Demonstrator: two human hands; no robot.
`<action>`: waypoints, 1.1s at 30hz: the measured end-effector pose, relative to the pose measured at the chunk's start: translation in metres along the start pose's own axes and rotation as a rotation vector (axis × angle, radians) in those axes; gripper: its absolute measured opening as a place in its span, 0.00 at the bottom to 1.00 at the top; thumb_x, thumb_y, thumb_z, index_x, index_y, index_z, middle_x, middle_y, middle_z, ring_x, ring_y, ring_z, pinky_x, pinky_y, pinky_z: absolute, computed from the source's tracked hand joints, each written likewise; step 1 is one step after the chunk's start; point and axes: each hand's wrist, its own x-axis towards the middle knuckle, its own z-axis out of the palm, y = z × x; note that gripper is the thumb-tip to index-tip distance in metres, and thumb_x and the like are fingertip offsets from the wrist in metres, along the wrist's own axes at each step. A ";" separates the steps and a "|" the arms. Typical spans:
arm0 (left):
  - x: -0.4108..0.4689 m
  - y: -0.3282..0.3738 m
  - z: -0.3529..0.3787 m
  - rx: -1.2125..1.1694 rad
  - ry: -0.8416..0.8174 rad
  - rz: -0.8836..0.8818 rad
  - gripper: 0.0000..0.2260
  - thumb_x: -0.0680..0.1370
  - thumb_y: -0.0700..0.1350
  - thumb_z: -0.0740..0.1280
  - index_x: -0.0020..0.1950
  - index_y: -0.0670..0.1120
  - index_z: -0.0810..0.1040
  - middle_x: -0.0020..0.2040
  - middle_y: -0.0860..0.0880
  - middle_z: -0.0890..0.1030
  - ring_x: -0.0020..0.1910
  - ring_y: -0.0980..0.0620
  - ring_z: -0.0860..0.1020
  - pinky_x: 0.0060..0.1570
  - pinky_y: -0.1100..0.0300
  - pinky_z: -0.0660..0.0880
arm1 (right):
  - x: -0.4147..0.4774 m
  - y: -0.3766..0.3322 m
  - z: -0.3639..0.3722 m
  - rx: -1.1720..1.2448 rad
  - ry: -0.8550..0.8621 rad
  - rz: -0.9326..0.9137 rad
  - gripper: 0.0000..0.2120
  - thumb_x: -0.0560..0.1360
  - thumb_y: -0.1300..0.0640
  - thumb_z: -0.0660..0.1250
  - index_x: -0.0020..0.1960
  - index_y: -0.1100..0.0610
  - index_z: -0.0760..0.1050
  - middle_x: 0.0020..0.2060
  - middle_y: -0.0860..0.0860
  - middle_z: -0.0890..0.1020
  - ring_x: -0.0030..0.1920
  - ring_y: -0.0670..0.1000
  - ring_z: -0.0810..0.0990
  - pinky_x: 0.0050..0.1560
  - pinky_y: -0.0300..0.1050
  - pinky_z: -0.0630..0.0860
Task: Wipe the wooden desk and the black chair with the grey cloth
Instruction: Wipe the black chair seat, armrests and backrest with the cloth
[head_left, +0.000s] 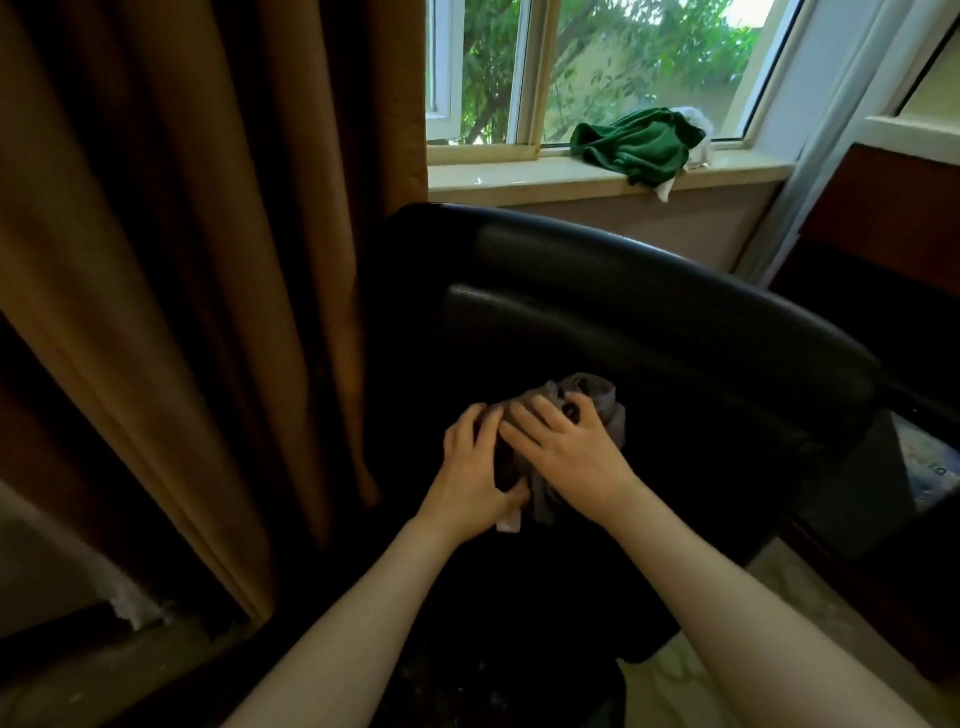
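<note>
light: daylight from the window (623, 67) only, room dim | exposure: panes bright, sky patch at top blown out | shadows: black chair (675, 312) seat nearly lost in darkness, grey cloth (592, 395) faintly lit | glare: soft sheen along chair back | sharpness: soft throughout | distortion: wide-angle bending at edges, curtain (182, 260) folds bowed

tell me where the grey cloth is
Head view, lower centre: the grey cloth is bunched on the black chair seat, held by the left hand and right hand.

Bare forearms (363, 597), left hand (475, 470), right hand (566, 449)
</note>
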 end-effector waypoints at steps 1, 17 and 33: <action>-0.002 0.002 0.010 0.037 0.012 -0.036 0.36 0.73 0.51 0.69 0.76 0.48 0.53 0.74 0.48 0.51 0.73 0.45 0.52 0.70 0.55 0.60 | -0.007 -0.004 0.004 -0.017 -0.021 -0.014 0.30 0.54 0.51 0.80 0.55 0.53 0.82 0.54 0.52 0.83 0.54 0.54 0.81 0.49 0.57 0.78; 0.044 0.066 -0.086 0.137 0.496 0.037 0.21 0.76 0.42 0.66 0.69 0.43 0.69 0.66 0.43 0.68 0.63 0.43 0.68 0.63 0.59 0.62 | 0.063 0.052 -0.080 0.068 0.086 0.155 0.20 0.75 0.60 0.58 0.67 0.58 0.70 0.66 0.57 0.72 0.69 0.59 0.68 0.65 0.61 0.66; 0.023 0.093 -0.013 0.159 0.360 -0.015 0.35 0.67 0.51 0.74 0.68 0.39 0.66 0.67 0.39 0.64 0.66 0.39 0.62 0.66 0.44 0.67 | -0.011 0.064 -0.052 0.013 0.203 0.089 0.22 0.61 0.58 0.77 0.55 0.55 0.81 0.53 0.53 0.82 0.55 0.53 0.81 0.51 0.53 0.77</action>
